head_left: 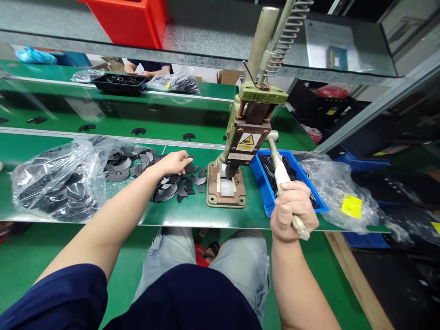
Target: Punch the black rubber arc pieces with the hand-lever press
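One view only, from the head, looking down over both forearms at a green bench [192, 214]. Rests the left hand [175, 161] palm down on a heap of black crescent pieces [170, 187] just left of the hand press [245, 133]. Fingers gently bent and close together, tips on the topmost pieces; pinching a piece or not, cannot tell. Wraps the right hand [292, 211] in a full fist round the lever handle [281, 174], thumb on top, pale end of the handle sticking out below the fist. Handle slanting down and toward the body from the right side of the press head, over the blue tray [263, 185].

Press upright on a rusty base plate [215, 192], with a white part [227, 187] seated in the plate under the ram, a yellow warning label [246, 142] on the front and a coil spring [288, 32] above. Blue tray just beside the right of the base, filled with black pieces.

Left of the heap, a crumpled clear bag [55, 178] with more black pieces spilling from it. Right of the tray, another clear bag [330, 183] bearing a yellow sticker [351, 206]. Beyond the bench, a green conveyor [113, 114] carrying single black pieces well apart. Farther back, a black tray [118, 83], and a co-worker's hands [142, 72] beside it. Overhead, a metal shelf with a red bin [130, 18].
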A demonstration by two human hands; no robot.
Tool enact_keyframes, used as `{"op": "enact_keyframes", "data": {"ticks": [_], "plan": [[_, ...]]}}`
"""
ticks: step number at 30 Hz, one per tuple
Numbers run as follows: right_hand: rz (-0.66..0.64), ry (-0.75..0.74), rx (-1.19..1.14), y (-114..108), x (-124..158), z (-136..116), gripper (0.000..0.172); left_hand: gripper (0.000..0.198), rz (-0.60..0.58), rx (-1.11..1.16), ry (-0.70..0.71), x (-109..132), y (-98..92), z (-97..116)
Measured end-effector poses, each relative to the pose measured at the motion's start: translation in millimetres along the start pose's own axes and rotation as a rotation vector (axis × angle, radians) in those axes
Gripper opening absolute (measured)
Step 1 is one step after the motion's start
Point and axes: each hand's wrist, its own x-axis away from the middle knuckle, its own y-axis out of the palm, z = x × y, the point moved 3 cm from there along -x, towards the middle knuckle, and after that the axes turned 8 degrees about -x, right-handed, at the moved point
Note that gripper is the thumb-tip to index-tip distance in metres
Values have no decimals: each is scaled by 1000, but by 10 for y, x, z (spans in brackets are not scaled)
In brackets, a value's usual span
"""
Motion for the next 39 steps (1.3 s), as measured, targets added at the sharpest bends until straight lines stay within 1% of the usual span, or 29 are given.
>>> {"op": "enact_keyframes", "data": {"ticks": [2, 5, 8, 10, 13, 18, 22, 25, 29, 33, 37, 39], "plan": [[0, 1, -2, 6, -2, -2, 28, 25, -8, 103, 32, 38, 146, 116], [-1, 7, 0, 16, -4, -12, 29, 27, -33, 312, 99, 76, 429, 326], [-4, 22, 6, 16, -6, -26, 29, 28, -90, 413, 144, 108, 702, 542], [-17, 21, 11, 10, -10, -37, 28, 27, -137, 453, 141, 124, 842, 667], [-38, 23, 16, -2, -13, -48, 26, 29, -182, 510, 86, 131, 976, 800], [-49, 25, 15, -11, -7, -44, 25, 34, -216, 537, 9, 86, 1066, 920], [-36, 18, 15, -5, -6, -41, 25, 33, -271, 515, -6, 22, 1103, 957], [-21, 23, 1, 8, -6, -37, 25, 35, -280, 494, -21, -28, 1126, 969], [8, 17, -18, 32, -4, -20, 25, 38, -275, 446, -108, -76, 1156, 1006], [21, 4, -17, 39, -8, -13, 26, 33, -300, 450, -180, -84, 1136, 1054], [-22, 5, 16, 7, -18, -26, 25, 35, -307, 478, -209, -39, 1114, 1069], [-61, 19, 30, -17, -20, -27, 25, 34, -286, 484, -195, -2, 1123, 1085]]}}
